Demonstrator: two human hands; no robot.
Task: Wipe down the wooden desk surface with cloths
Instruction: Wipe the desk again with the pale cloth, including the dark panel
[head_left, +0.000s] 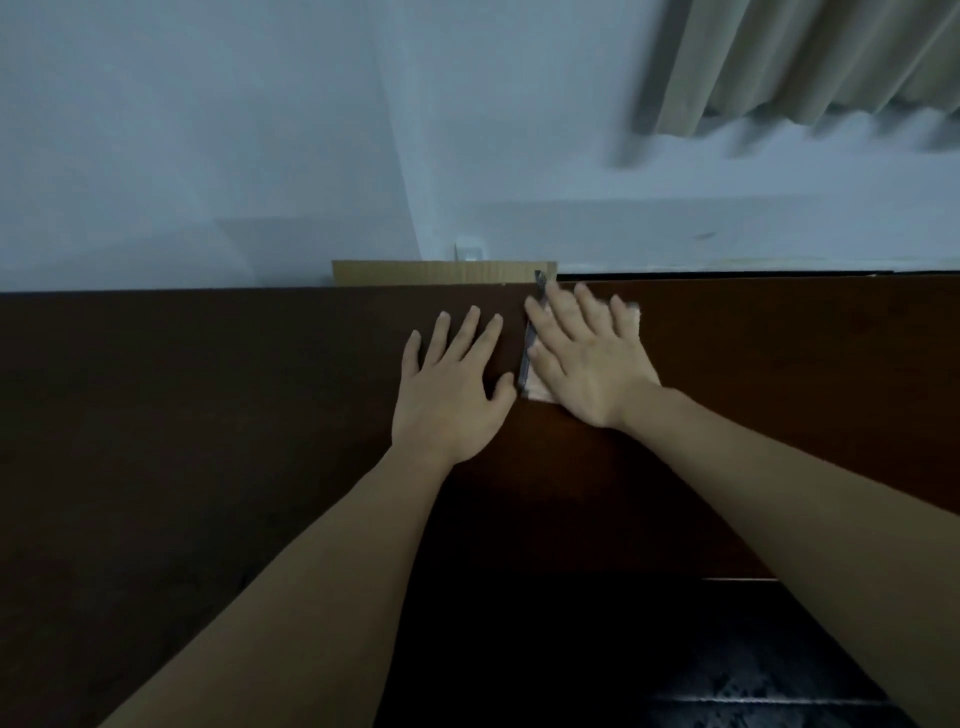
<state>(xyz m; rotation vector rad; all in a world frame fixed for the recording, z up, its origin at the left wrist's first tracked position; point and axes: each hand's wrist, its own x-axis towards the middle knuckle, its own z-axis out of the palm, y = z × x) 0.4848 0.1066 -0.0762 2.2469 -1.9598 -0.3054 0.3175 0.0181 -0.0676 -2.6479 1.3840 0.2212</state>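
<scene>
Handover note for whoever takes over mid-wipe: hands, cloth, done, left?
Right hand: flat, fingers spread, pressing the pale cloth onto the desk near its far edge.
Left hand: open, palm down on bare wood just left of the cloth, thumb close to the cloth's edge; holds nothing.
Cloth: folded, with a grey strip along its left side, mostly under the right hand. Only one cloth is visible.
Done: cannot tell which areas are already wiped; the wood shows no clear wet or dry trace.
Left: likely the wide stretches to both sides and the near edge. A cardboard piece stands behind the desk against the wall.
</scene>
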